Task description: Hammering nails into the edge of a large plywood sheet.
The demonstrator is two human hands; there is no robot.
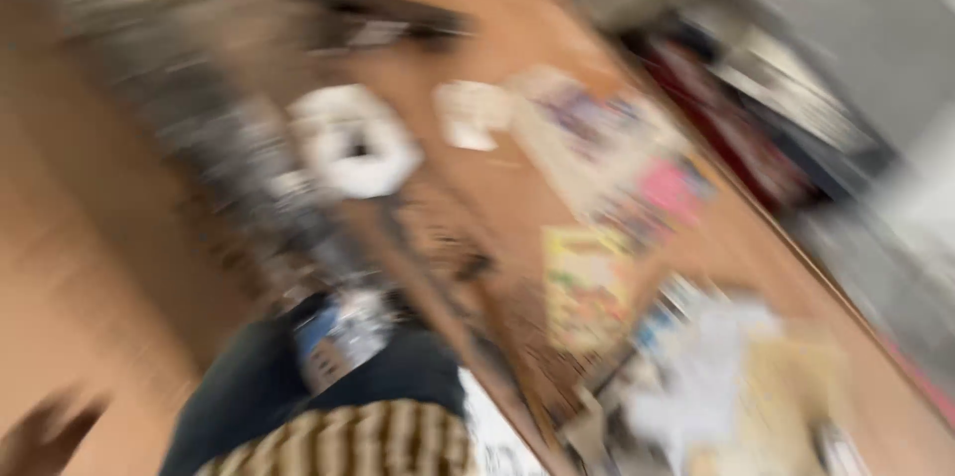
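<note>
Brown wooden table (468, 188), seen through heavy motion blur; whole view tilted, table running from upper left down to lower right. Little is sharp enough to name with certainty.

Hands: neither hand can be made out clearly. A dark brownish shape (40, 436) sits at the lower left corner; too smeared to say whether it is a hand, so grip or spread cannot be told for either side.

Nearest the bottom edge: a dark blue cloth mass (249, 386) with a tan-and-dark striped piece (358, 441) below it, and a small bluish-white patch (338, 332) lying on the dark blue. Kind of object unclear.

On the table, centre left: a white ring-like object (353, 143) with a dark hole in its middle. Just right of it, apart, a small white patch (470, 113).

Right half of the table is crowded: a spread of coloured printed sheets (607, 148) with a pink part (671, 188), a yellow-green printed card (587, 282) lower down, and a pale heap of papers (736, 377) near the lower right.

Table's right edge runs diagonally; beyond it, dark red and black shapes (736, 138) and grey floor (875, 48). Barest wood lies along the upper middle and between the ring and the sheets. Left side shows plain tan surface (90, 267).
</note>
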